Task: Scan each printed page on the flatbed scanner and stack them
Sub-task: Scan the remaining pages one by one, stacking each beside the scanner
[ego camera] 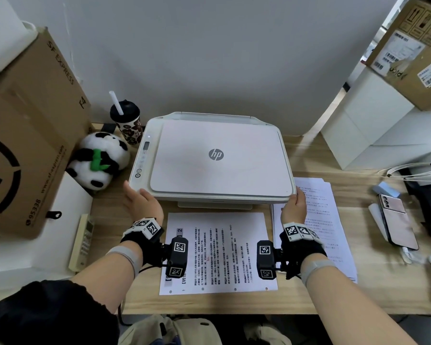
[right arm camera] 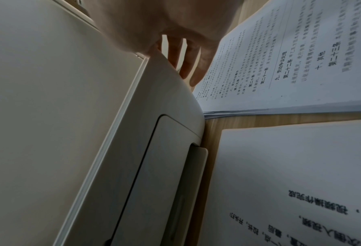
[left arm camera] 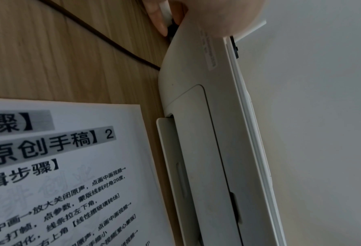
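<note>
Pale wood worktop (ego camera: 306,155) runs across the frame against a plain grey-white wall, with the scanner (ego camera: 215,158) at centre, its lid down flat. At lower centre, just in front of the scanner, a printed page (ego camera: 218,252) lies face up; a stack of pages (ego camera: 326,220) sits to the right, its near corner under the right hand.

The left hand (ego camera: 141,201) reaches to the scanner's front left corner, palm turned inward, fingers fairly straight against the corner; the left wrist view shows a fingertip tucked beside the casing. The right hand (ego camera: 294,206) meets the front right corner, thumb on top of the edge, fingers (right arm camera: 185,61) extended down its side over the stack. Neither grip is closed round anything.

At left are a cardboard box (ego camera: 28,135), a panda plush (ego camera: 100,161) and a lidded cup (ego camera: 127,122). A phone (ego camera: 397,220) and a coiled cable (ego camera: 418,170) lie at right.
</note>
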`<action>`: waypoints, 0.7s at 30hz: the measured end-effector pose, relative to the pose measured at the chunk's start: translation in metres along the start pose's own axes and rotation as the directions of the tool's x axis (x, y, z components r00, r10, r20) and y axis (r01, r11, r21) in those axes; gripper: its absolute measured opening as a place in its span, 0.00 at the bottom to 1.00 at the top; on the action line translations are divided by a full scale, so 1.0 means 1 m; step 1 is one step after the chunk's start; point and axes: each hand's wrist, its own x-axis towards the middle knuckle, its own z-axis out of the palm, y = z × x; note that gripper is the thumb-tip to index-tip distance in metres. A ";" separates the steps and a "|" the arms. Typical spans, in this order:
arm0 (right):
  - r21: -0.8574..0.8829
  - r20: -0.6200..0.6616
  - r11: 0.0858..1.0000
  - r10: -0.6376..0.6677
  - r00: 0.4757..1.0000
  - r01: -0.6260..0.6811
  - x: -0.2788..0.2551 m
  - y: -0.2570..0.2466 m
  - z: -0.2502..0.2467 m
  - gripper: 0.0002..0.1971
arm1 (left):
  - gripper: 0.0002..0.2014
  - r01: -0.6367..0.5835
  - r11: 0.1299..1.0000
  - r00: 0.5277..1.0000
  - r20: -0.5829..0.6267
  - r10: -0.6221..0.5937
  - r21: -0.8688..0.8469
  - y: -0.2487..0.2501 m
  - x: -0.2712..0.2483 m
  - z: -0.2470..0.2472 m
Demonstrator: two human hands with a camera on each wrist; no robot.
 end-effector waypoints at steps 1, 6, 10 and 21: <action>-0.001 0.001 1.000 0.001 1.000 -0.001 0.000 0.000 0.000 0.20 | 0.25 -0.003 1.000 1.000 -0.003 0.003 0.000 -0.001 0.001 0.000; -0.005 -0.003 1.000 0.000 1.000 0.000 0.001 0.000 0.001 0.20 | 0.25 -0.004 1.000 1.000 0.007 0.005 -0.009 0.000 0.000 0.000; -0.007 -0.012 1.000 0.010 1.000 -0.010 0.002 0.002 0.002 0.20 | 0.25 -0.005 1.000 1.000 -0.004 0.005 -0.014 -0.002 0.001 0.001; -0.007 -0.020 1.000 0.015 1.000 -0.015 0.005 0.003 0.005 0.19 | 0.25 -0.004 1.000 1.000 0.009 0.004 -0.011 -0.002 0.003 0.001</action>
